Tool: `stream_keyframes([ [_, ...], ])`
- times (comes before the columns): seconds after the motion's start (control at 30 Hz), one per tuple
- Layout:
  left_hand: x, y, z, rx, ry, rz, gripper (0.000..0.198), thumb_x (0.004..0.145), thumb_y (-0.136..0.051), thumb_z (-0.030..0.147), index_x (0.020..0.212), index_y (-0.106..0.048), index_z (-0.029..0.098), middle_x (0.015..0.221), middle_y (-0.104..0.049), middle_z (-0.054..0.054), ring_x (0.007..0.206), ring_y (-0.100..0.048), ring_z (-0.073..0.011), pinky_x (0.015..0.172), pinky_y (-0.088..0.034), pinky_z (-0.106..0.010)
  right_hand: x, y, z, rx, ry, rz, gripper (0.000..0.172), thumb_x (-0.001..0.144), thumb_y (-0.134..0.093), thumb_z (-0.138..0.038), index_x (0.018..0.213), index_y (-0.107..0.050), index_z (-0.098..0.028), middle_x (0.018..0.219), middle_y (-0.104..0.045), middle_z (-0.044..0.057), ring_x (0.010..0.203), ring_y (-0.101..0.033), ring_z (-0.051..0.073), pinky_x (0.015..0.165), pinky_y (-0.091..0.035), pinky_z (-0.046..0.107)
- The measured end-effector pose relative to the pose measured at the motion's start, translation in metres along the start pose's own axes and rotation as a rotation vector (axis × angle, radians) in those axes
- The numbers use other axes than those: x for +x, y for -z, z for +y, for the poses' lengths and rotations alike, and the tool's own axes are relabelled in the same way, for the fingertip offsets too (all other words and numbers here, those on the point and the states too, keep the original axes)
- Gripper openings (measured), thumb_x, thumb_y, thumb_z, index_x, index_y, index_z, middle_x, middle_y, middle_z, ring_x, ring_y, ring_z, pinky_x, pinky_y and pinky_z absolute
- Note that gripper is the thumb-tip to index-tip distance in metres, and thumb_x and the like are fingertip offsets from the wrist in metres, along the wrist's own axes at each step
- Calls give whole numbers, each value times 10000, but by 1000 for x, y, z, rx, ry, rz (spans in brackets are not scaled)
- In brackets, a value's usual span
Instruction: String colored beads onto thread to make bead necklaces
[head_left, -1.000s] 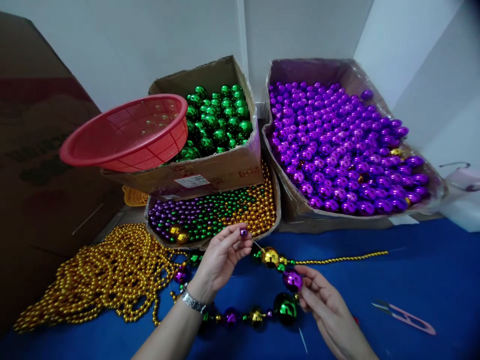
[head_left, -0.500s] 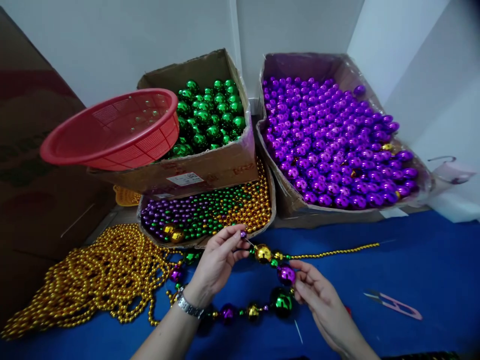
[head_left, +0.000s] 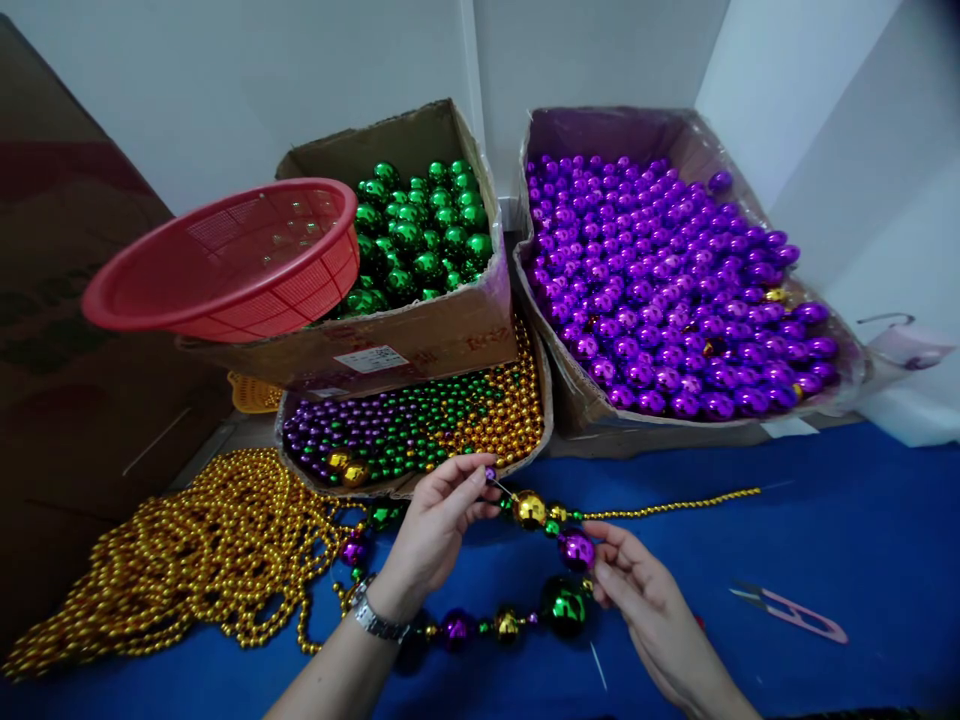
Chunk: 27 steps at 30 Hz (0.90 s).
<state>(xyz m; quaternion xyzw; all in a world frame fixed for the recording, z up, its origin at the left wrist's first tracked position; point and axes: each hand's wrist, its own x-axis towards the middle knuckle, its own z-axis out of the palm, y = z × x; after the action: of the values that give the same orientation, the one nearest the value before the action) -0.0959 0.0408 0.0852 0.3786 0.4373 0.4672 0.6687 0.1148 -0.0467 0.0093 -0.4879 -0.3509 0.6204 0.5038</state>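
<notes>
Between the thumb and forefinger of my left hand is a small purple bead, with a thin string running from it to a large gold bead. My right hand pinches the strand at a large purple bead. Below the hands the bead necklace curves over the blue cloth, with a big green bead near my right fingers. A string of small gold beads stretches off to the right. My left wrist and forearm cover part of the necklace.
Small mixed beads fill a low box just beyond my hands. Behind stand a carton of green balls, a red basket on its edge, and a box of purple balls. Gold bead strings lie left; pink-handled snips lie right.
Almost nothing differs. Both hands and the beads between them appear shifted very slightly right, and so does the rest of the scene; the same grips are kept.
</notes>
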Motion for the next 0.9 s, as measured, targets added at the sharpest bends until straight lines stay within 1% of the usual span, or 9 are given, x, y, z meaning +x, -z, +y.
stream_keyframes([
  [0.3,-1,1,-1,49,-25,-18,239,797,-642,284,1007,-654,170,872,-610,-43,763,-591,-136,654,-520,-234,1,3,2,-9,12,15,313,869,-571,-353,1157,-526,-241,842,-526,-3,686,-502,115,642,-402,237],
  [0.47,-3,-2,-4,250,-143,18,278,770,-666,273,1029,-636,176,913,-625,-54,810,-582,-158,650,-513,-231,2,5,7,-88,43,63,344,849,-588,-383,1153,-543,-229,834,-572,5,703,-553,130,673,-452,250],
  [0.57,-4,-7,-15,358,-155,10,276,738,-695,263,991,-628,176,854,-632,-41,770,-579,-149,641,-491,-219,7,10,16,-199,85,89,362,855,-562,-401,1161,-540,-209,902,-614,39,787,-608,168,735,-496,292],
  [0.63,-5,-12,-25,417,-132,-23,238,742,-690,273,948,-641,166,802,-640,-39,709,-578,-142,629,-477,-224,11,15,24,-311,118,81,352,883,-503,-386,1179,-523,-197,978,-631,66,862,-627,190,778,-511,324],
  [0.7,-5,-17,-36,460,-136,-68,198,759,-671,280,916,-663,161,796,-658,-51,696,-591,-153,644,-478,-245,15,22,33,-402,134,76,334,897,-462,-350,1188,-514,-196,1015,-641,72,889,-637,196,787,-519,339],
  [0.8,-4,-28,-46,512,-249,-144,123,781,-643,263,830,-706,169,889,-678,-82,811,-619,-194,743,-477,-284,16,34,38,-501,146,92,328,868,-482,-289,1184,-544,-225,1000,-663,52,894,-643,209,810,-508,364],
  [0.9,-3,-42,-44,604,-367,-242,116,797,-624,254,786,-721,191,914,-681,-84,866,-616,-205,800,-456,-301,12,44,25,-613,191,124,338,825,-532,-246,1156,-597,-267,1076,-650,48,1020,-597,243,908,-443,393],
])
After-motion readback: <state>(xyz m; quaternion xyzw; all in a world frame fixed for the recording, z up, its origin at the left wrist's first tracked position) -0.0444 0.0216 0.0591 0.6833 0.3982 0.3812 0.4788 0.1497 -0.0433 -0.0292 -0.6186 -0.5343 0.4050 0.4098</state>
